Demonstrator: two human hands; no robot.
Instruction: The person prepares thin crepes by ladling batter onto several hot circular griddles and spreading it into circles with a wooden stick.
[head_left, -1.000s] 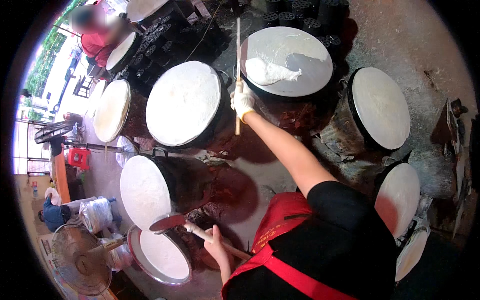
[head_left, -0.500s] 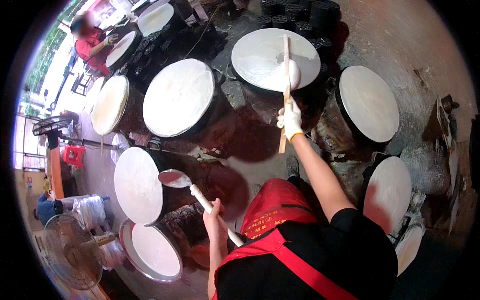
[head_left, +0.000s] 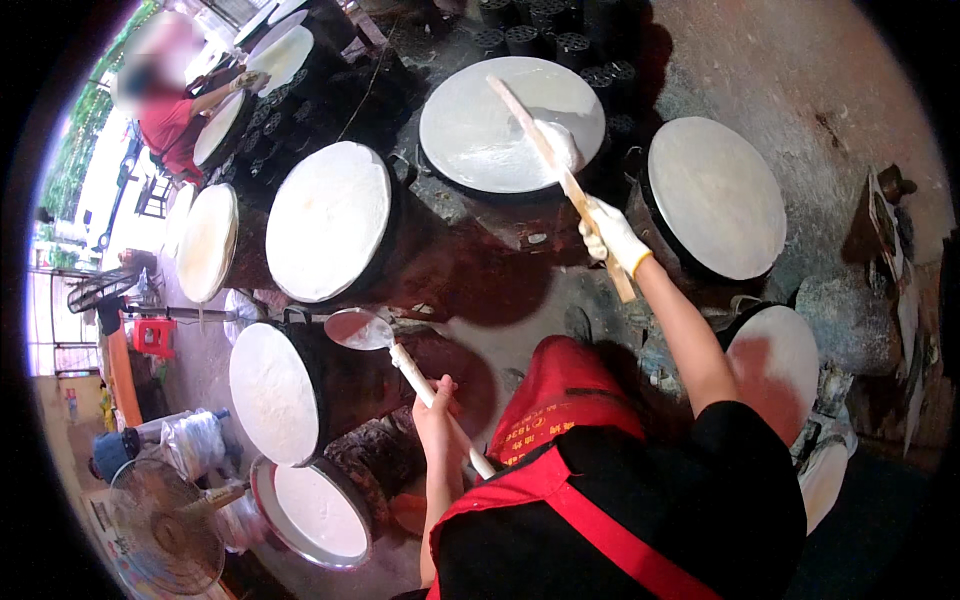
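The batter mound [head_left: 566,145] lies on the front griddle [head_left: 465,140], right of the wooden spreader [head_left: 570,187], with the ladle [head_left: 408,369] at left.

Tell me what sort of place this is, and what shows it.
Probably a workshop for flat pancakes: it has several round griddles, a basin of what looks like white batter, and black perforated cylinders, likely coal fuel.

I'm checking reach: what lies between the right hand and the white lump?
Head view: the stick runs from the right hand across the plate rim to the lump.
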